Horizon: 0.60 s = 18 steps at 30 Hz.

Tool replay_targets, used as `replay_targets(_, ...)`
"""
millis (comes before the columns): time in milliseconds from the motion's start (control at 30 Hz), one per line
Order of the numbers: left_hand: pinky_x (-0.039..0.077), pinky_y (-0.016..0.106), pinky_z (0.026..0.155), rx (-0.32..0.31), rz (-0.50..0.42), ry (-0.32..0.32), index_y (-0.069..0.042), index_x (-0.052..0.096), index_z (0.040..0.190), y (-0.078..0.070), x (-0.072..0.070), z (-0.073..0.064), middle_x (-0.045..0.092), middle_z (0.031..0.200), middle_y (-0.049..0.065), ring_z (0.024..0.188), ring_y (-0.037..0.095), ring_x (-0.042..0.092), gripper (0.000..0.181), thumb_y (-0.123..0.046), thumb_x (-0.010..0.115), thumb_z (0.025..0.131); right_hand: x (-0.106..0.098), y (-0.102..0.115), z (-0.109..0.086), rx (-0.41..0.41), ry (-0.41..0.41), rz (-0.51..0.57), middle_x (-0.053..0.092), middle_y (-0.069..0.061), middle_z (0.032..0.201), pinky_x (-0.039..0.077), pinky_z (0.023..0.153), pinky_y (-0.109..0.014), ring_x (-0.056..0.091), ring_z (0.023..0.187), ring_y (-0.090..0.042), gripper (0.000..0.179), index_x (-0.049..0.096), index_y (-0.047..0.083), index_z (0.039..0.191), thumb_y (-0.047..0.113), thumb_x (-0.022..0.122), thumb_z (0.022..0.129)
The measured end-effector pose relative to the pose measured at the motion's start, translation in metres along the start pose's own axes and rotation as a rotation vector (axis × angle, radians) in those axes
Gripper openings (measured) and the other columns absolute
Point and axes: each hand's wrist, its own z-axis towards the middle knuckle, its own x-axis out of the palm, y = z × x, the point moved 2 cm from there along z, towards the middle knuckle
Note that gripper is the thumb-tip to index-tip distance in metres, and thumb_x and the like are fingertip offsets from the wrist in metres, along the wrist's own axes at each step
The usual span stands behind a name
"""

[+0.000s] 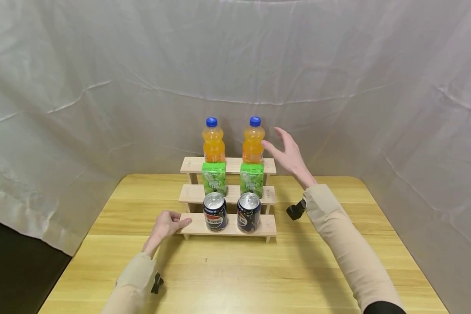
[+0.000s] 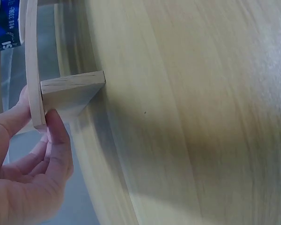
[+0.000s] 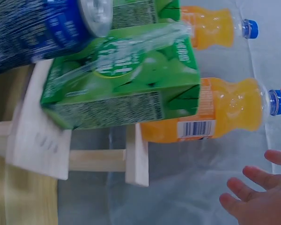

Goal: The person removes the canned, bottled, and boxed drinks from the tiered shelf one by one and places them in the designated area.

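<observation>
A three-tier wooden stand [image 1: 192, 223] holds two orange soda bottles on top, two green juice boxes in the middle and two dark blue Pepsi cans at the bottom. My left hand [image 1: 166, 224] pinches the left end of the lowest board [image 2: 35, 89], thumb on one face and fingers on the other. Beside the right orange soda bottle [image 1: 253, 144], my right hand [image 1: 291, 156] is spread and holds nothing. In the right wrist view its fingers [image 3: 260, 177] stand apart near that bottle's blue cap [image 3: 277, 102]. A green juice box [image 3: 126, 77] partly hides the bottle.
The stand sits on a wood-grain table [image 1: 227, 279]. Grey fabric [image 1: 235, 65] hangs behind and on both sides. The left orange soda bottle [image 1: 213, 141], left juice box [image 1: 214, 179] and left Pepsi can [image 1: 215, 213] line up one before another. A right Pepsi can [image 1: 249, 213] stands nearby.
</observation>
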Motion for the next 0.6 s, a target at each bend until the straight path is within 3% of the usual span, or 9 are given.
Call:
replay_targets(200, 0.062, 0.04, 0.083, -0.013, -0.019, 0.008, 0.016, 0.062, 0.118, 0.002, 0.0, 0.001, 0.07, 0.106, 0.029, 0.092, 0.03, 0.069, 0.058, -0.03, 0.08, 0.087, 0.002, 0.01, 0.015, 0.003, 0.035, 0.084, 0.037, -0.019, 0.161, 0.035, 0.121, -0.058, 0.039, 0.145, -0.043, 0.071, 0.032, 0.009, 0.156, 0.04, 0.061, 0.099)
replay_targets(600, 0.06, 0.045, 0.092, -0.032, -0.011, 0.018, 0.016, 0.06, 0.122, 0.004, 0.0, 0.002, 0.067, 0.113, 0.031, 0.102, 0.036, 0.067, 0.062, -0.031, 0.08, 0.087, 0.019, 0.027, 0.036, 0.049, 0.072, 0.18, 0.044, -0.016, 0.158, 0.036, 0.122, -0.05, 0.044, 0.144, -0.034, 0.065, 0.042, 0.008, 0.151, 0.039, 0.063, 0.098)
